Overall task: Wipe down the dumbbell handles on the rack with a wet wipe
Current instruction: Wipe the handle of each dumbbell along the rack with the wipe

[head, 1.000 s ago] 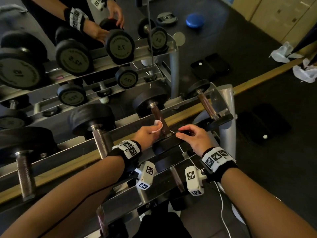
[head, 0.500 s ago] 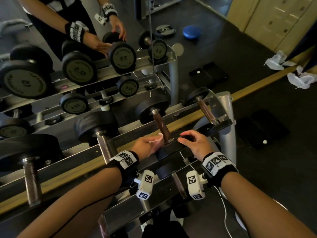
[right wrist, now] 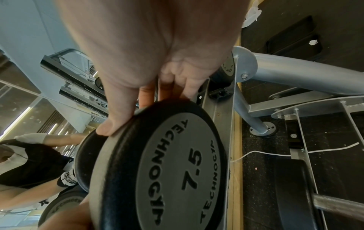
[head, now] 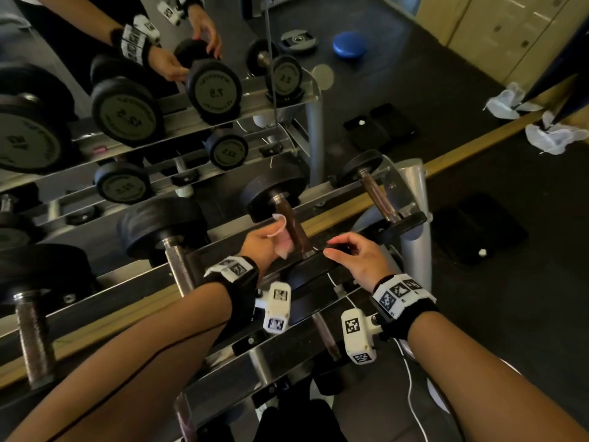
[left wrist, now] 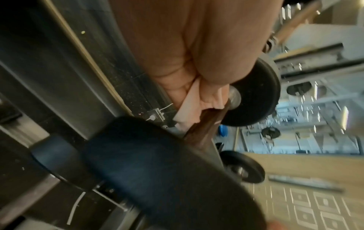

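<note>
A 7.5 dumbbell lies on the top rail of the rack (head: 338, 189), its brown handle (head: 294, 226) running from a far black head to a near head (head: 314, 269). My left hand (head: 271, 242) grips a pale wet wipe (head: 282, 231) and holds it against the left side of that handle; the left wrist view shows the wipe (left wrist: 189, 107) bunched between fingers and handle (left wrist: 204, 124). My right hand (head: 353, 253) holds the rim of the near head, thumb and fingers curled over it; the right wrist view shows the thumb on the 7.5 head (right wrist: 177, 171).
Neighbouring dumbbells sit left (head: 165, 231) and right (head: 377, 194) on the same rail. A mirror behind repeats rack and arms. Used white wipes (head: 554, 135) lie on the floor at right, dark mats (head: 379, 124) and a blue disc (head: 349, 46) beyond.
My left hand slid the wipe down the handle toward the near head, then back up toward its middle. The right hand stayed on the near head.
</note>
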Tool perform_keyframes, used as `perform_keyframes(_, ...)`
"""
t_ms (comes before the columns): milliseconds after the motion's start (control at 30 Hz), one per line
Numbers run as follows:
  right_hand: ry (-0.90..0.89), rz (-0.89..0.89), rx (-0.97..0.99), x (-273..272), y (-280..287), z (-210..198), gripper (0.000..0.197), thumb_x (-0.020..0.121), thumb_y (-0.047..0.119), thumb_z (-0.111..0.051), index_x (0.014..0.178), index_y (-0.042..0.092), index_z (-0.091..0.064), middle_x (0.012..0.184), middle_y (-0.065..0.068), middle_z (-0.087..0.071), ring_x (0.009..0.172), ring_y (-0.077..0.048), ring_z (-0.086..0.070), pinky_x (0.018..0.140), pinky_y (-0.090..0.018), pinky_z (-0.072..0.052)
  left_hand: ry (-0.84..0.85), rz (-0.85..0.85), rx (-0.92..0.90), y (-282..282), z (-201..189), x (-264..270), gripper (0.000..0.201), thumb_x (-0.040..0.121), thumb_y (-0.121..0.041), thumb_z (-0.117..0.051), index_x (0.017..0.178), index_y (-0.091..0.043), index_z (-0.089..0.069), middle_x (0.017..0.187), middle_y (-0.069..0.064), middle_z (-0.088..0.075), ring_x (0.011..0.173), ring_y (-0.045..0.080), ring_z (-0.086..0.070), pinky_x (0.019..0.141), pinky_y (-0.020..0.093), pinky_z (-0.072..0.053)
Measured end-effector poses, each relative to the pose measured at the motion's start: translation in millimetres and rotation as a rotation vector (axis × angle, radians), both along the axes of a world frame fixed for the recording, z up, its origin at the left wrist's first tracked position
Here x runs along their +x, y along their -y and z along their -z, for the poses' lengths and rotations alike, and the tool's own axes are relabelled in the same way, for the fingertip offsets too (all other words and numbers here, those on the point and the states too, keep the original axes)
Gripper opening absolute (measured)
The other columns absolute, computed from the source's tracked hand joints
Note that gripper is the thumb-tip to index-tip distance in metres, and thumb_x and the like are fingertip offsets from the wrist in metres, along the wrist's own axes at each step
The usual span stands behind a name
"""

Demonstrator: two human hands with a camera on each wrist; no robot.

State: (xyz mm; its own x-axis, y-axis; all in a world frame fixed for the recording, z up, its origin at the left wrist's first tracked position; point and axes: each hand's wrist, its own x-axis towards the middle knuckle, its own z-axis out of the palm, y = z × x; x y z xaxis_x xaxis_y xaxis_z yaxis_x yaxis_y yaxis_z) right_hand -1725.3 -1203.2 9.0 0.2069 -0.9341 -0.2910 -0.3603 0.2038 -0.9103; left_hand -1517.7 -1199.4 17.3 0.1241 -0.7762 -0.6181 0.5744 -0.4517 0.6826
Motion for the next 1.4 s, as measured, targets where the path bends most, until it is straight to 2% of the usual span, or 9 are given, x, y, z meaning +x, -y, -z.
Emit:
perform_keyframes(100, 0.007, -0.009, 0.021, -0.5, 0.4, 0.9, 0.025, 0.077, 0.036, -0.078, 0.099, 0.029, -0.069, 0.104, 0.003, -0.068, 0.102, -0.018, -0.063, 0.097, -0.048, -0.051, 0.132, 0.159, 0.028, -18.7, 3.7, -2.6, 0.024, 0.098, -0.012, -0.06, 0.114, 0.002, -0.07, 0.119, 0.023, -0.068, 0.113, 0.035, -0.065, 0.108, 0.046, -0.047)
perform_keyframes(267, -0.013, -0.044, 0.012, -1.3, 0.9, -1.7, 0.027, 0.077, 0.039, -0.078, 0.1, 0.029, -0.069, 0.105, 0.004, -0.067, 0.102, -0.017, -0.063, 0.096, -0.047, -0.051, 0.087, 0.183, 0.049, -20.0, 4.3, 13.9, 0.016, 0.093, -0.008, -0.064, 0.103, -0.007, -0.078, 0.1, 0.016, -0.074, 0.081, 0.02, -0.073, 0.074, 0.03, -0.061)
perform_keyframes(433, 0.014, -0.025, 0.022, -1.0, 0.9, 1.9, 0.021, 0.077, 0.037, -0.08, 0.095, 0.034, -0.069, 0.103, 0.004, -0.068, 0.1, -0.016, -0.064, 0.095, -0.047, -0.052, 0.024, -0.029, 0.053, 13.5, -1.9, 17.1, 0.038, 0.102, -0.02, -0.054, 0.133, 0.001, -0.06, 0.131, 0.021, -0.061, 0.119, 0.035, -0.061, 0.093, 0.036, -0.055)
perform_keyframes(567, 0.003, -0.017, 0.019, -0.1, -0.2, 4.8, 0.021, 0.077, 0.04, -0.078, 0.095, 0.036, -0.067, 0.104, 0.005, -0.067, 0.102, -0.014, -0.063, 0.094, -0.042, -0.052, 0.0, -0.059, 0.103, 24.3, -6.0, 3.7, 0.053, 0.106, -0.028, -0.042, 0.147, 0.005, -0.042, 0.148, 0.028, -0.045, 0.14, 0.041, -0.042, 0.119, 0.051, -0.03)
perform_keyframes(733, -0.031, -0.007, -0.005, 1.1, -3.5, -1.8, 0.022, 0.08, 0.039, -0.077, 0.098, 0.032, -0.067, 0.1, 0.01, -0.066, 0.097, -0.007, -0.062, 0.079, -0.02, -0.045, 0.051, -0.013, 0.118, 5.2, 3.6, -12.4, 0.04, 0.107, -0.02, -0.042, 0.139, 0.001, -0.054, 0.137, 0.024, -0.059, 0.128, 0.039, -0.056, 0.114, 0.052, -0.039)
perform_keyframes(900, -0.076, -0.027, -0.009, 2.9, -4.4, -12.5, 0.026, 0.083, 0.033, -0.076, 0.104, 0.022, -0.068, 0.1, 0.009, -0.066, 0.097, -0.005, -0.059, 0.079, -0.016, -0.041, 0.26, 0.152, 0.092, -7.6, -0.3, -13.9, 0.043, 0.101, 0.01, -0.039, 0.144, 0.005, -0.044, 0.145, 0.032, -0.046, 0.129, 0.039, -0.052, 0.116, 0.048, -0.037)
perform_keyframes(1033, -0.053, -0.008, -0.003, 2.8, -6.1, -18.6, 0.027, 0.083, 0.03, -0.076, 0.106, 0.018, -0.068, 0.102, 0.003, -0.067, 0.098, -0.01, -0.06, 0.078, -0.015, -0.042, 0.21, 0.1, 0.082, -15.0, -11.9, -8.3, 0.038, 0.1, 0.01, -0.041, 0.138, 0.009, -0.05, 0.132, 0.031, -0.056, 0.1, 0.034, -0.062, 0.105, 0.045, -0.045)
perform_keyframes(1167, -0.03, 0.026, 0.012, 3.5, -9.1, -21.2, 0.028, 0.082, 0.029, -0.077, 0.106, 0.018, -0.069, 0.103, 0.0, -0.068, 0.099, -0.012, -0.061, 0.087, -0.024, -0.048, 0.504, 0.179, -0.019, -14.1, -23.6, 11.1, 0.039, 0.096, 0.009, -0.051, 0.132, -0.005, -0.053, 0.127, 0.022, -0.058, 0.111, 0.033, -0.062, 0.101, 0.045, -0.048)
perform_keyframes(1400, 0.043, 0.028, 0.048, 1.0, -8.2, -17.1, 0.03, 0.081, 0.029, -0.078, 0.107, 0.018, -0.069, 0.103, 0.001, -0.068, 0.099, -0.014, -0.064, 0.09, -0.029, -0.052, 1.037, 0.317, -0.126, 18.0, -25.2, 29.4, 0.028, 0.094, -0.028, -0.068, 0.122, -0.033, -0.067, 0.114, -0.002, -0.068, 0.097, 0.009, -0.065, 0.082, 0.015, -0.047)
